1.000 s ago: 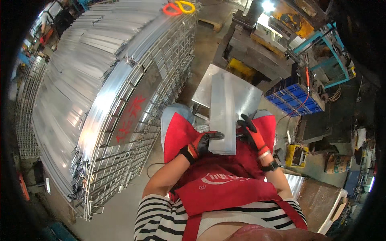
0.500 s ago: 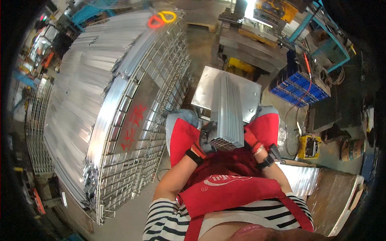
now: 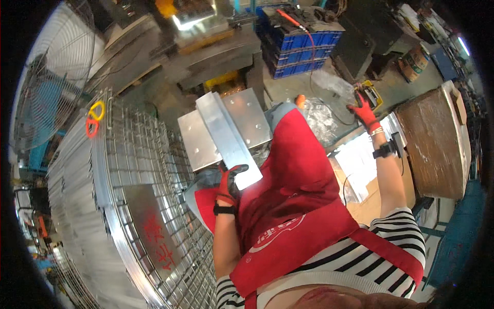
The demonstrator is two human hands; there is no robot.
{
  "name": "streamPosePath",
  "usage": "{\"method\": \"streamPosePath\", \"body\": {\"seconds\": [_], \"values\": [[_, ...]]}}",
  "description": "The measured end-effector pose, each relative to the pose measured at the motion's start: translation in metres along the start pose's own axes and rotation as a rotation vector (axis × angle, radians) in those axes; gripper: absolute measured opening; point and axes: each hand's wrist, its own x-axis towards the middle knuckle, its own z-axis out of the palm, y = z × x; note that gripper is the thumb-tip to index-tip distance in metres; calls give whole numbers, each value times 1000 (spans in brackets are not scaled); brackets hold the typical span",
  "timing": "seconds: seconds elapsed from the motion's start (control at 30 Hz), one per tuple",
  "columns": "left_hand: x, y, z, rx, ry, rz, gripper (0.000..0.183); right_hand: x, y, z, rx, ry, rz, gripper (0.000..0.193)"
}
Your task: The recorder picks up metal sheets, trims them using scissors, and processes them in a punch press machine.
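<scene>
Gripping one silver channel stack (image 3: 229, 136) by its near end is the left hand (image 3: 232, 181), fingers curling round it. The stack is crossing over one metal-topped bench (image 3: 253, 116); can't tell how many pieces are nesting in there. The right hand (image 3: 365, 112) is reaching out with fingers spreading open, near one yellow basket (image 3: 378, 93). Also spotting two loops (image 3: 102, 106), one yellow, one orange-red, sitting at one wire cage (image 3: 175, 208), plus what's looking like three stacked blue crates (image 3: 301, 51).

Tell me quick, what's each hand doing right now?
Left hand: closed, holding the near end of the long metal strips.
Right hand: open, nothing visibly held.
</scene>
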Motion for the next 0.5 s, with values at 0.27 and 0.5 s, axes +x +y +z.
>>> {"method": "streamPosePath", "body": {"seconds": [0.27, 0.5], "values": [[17, 7, -10, 107, -174, -93, 41, -19, 4, 26, -197, -108, 3, 30], [45, 4, 6, 701, -31, 266, 108, -46, -101, 47, 249, -133, -325, 31]]}}
